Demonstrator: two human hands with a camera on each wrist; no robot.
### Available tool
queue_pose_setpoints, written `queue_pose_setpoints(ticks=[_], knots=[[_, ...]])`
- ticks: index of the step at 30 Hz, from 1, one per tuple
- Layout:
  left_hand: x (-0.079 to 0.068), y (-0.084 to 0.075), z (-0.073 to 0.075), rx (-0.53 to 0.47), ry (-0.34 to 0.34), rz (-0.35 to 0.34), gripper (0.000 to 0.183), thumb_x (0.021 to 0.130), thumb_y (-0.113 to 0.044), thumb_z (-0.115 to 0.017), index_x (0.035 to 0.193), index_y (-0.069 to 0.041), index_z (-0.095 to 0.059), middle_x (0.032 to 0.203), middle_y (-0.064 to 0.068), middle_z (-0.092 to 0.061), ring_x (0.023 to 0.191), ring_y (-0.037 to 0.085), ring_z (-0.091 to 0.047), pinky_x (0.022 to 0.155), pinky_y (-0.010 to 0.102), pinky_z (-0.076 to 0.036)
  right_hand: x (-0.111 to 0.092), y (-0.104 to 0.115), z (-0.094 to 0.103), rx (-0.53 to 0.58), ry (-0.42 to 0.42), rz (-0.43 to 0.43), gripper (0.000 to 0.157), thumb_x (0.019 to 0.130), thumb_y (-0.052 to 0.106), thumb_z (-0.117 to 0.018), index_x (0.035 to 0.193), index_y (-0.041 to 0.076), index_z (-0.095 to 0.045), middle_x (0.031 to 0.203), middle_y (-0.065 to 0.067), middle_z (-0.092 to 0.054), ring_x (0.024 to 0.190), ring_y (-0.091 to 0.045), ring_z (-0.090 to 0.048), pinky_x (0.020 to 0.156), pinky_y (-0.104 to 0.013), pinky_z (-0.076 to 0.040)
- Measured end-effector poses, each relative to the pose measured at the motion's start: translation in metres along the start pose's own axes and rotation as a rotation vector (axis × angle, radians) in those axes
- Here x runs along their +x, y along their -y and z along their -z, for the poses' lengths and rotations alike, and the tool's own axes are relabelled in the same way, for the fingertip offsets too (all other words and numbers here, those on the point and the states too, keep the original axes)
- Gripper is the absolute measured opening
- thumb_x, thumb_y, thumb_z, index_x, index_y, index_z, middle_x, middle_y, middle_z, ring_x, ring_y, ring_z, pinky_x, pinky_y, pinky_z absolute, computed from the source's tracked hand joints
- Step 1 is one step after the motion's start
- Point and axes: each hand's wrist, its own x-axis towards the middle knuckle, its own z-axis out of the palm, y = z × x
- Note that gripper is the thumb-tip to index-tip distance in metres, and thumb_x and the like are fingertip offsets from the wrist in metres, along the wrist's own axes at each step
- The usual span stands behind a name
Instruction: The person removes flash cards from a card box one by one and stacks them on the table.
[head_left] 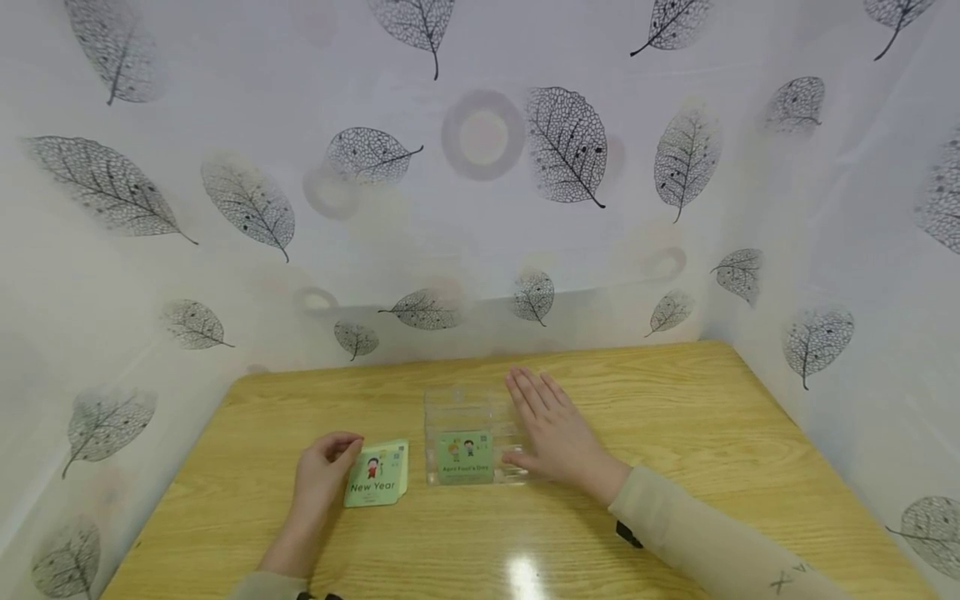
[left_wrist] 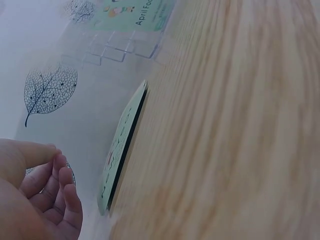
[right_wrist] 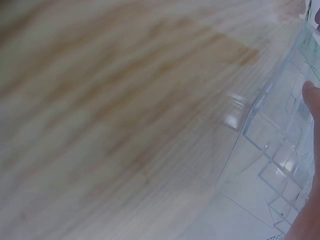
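On the wooden table lies a small stack of green cards [head_left: 372,482], the top one reading "New Year". My left hand [head_left: 318,473] is at the stack's upper left corner, fingers curled and thumb tip meeting the index fingertip. In the left wrist view that hand [left_wrist: 47,190] shows nothing between its fingers. A clear plastic stepped holder [head_left: 459,414] stands right of the stack, with a green "April Fool's Day" card [head_left: 465,458] in its front left part. Spread over the holder's right side is my right hand [head_left: 558,437], fingers straight, covering part of it.
The wooden table [head_left: 420,550] runs back to a pale leaf-printed curtain [head_left: 480,242], which also hangs along both sides. A bright reflection lies on the tabletop near the front.
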Motion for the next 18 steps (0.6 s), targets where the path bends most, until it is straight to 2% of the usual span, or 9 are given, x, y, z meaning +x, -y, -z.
queue_pose_setpoints(ticks=[8, 18], knots=[[-0.001, -0.004, -0.007, -0.026, 0.021, -0.003, 0.023, 0.102, -0.006, -0.068, 0.120, 0.009, -0.070, 0.104, 0.015, -0.077, 0.079, 0.002, -0.060, 0.069, 0.015, -0.051, -0.001, -0.001, -0.003, 0.002, -0.002, -0.002, 0.117, 0.093, 0.080, -0.056, 0.167, -0.001, -0.018, 0.177, -0.019, -0.019, 0.163, -0.036, -0.025, 0.134, -0.051, -0.019], [-0.004, -0.007, -0.012, -0.011, 0.031, -0.045, 0.021, 0.102, -0.009, -0.071, 0.115, 0.006, -0.073, 0.104, 0.013, -0.077, 0.080, 0.003, -0.058, 0.070, 0.017, -0.049, 0.000, -0.001, -0.005, -0.008, -0.013, -0.001, 0.117, 0.093, 0.081, -0.055, 0.168, 0.000, -0.017, 0.176, -0.018, -0.022, 0.163, -0.035, -0.025, 0.134, -0.050, -0.017]])
